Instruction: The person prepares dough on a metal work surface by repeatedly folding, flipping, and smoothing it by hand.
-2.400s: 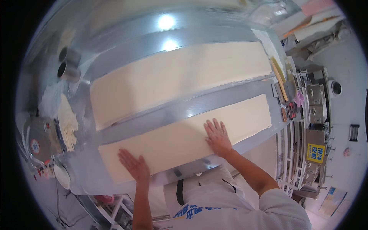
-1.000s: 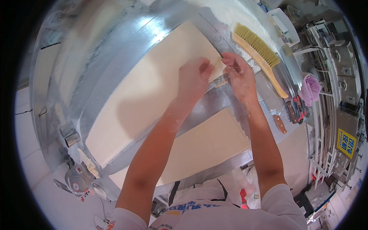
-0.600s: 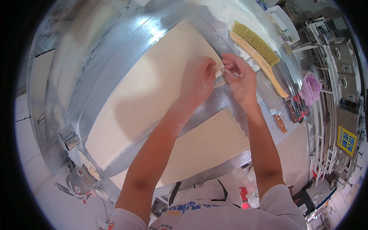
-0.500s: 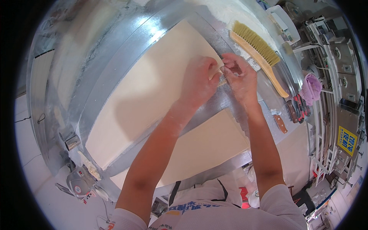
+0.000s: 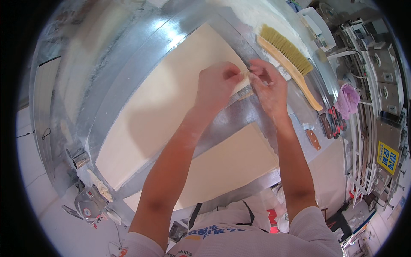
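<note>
Now at the far dough sheet (image 5: 171,94)
Your left hand (image 5: 217,83) pinches its edge; your right hand (image 5: 271,83) curls alongside (can't tell its grip). Earlier, both pressed the near sheet (image 5: 227,158).

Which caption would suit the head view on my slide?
Left hand and right hand at the right end of the larger dough sheet, near a brush.

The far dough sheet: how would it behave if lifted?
The far sheet would probably flop, being long and thin. Its soft look suggests it could stretch or tear. White powder on the table might help it slide.
</note>
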Demonstrator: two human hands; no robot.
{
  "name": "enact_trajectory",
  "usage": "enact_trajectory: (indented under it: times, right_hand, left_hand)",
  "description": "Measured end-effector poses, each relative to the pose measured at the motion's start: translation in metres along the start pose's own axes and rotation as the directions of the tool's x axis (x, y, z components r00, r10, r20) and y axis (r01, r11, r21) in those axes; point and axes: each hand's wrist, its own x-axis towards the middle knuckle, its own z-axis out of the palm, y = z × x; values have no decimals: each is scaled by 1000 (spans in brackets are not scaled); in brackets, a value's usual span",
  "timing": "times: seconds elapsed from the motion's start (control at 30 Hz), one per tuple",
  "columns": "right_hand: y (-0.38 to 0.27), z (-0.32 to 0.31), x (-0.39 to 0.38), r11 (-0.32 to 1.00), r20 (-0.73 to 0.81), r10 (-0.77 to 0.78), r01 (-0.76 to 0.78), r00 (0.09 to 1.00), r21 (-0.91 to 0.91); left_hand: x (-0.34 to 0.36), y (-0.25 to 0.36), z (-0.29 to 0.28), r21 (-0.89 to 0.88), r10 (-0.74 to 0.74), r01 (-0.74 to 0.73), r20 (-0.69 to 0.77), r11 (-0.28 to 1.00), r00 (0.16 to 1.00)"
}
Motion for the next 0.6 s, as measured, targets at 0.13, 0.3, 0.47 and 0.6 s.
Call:
enact_trajectory:
  times: [0.13, 0.3, 0.47, 0.6]
  right_hand:
    - [-16, 0, -5, 998, -115, -68, 69, 991, 6]
    - [-80, 37, 39, 776, 306, 480, -561, 822, 289]
    - [-73, 59, 64, 918, 296, 370, -297, 880, -262]
    - [-55, 44, 48, 929, 350, 357, -367, 866, -41]
  left_hand:
    - [-6, 12, -28, -498, -369, 272, -104, 823, 924]
    - [-24, -2, -29, -373, -119, -11, -323, 928, 939]
    - [-31, 6, -34, -580, -255, 31, -309, 814, 916]
    - [-27, -11, -49, -685, -347, 72, -272, 724, 898]
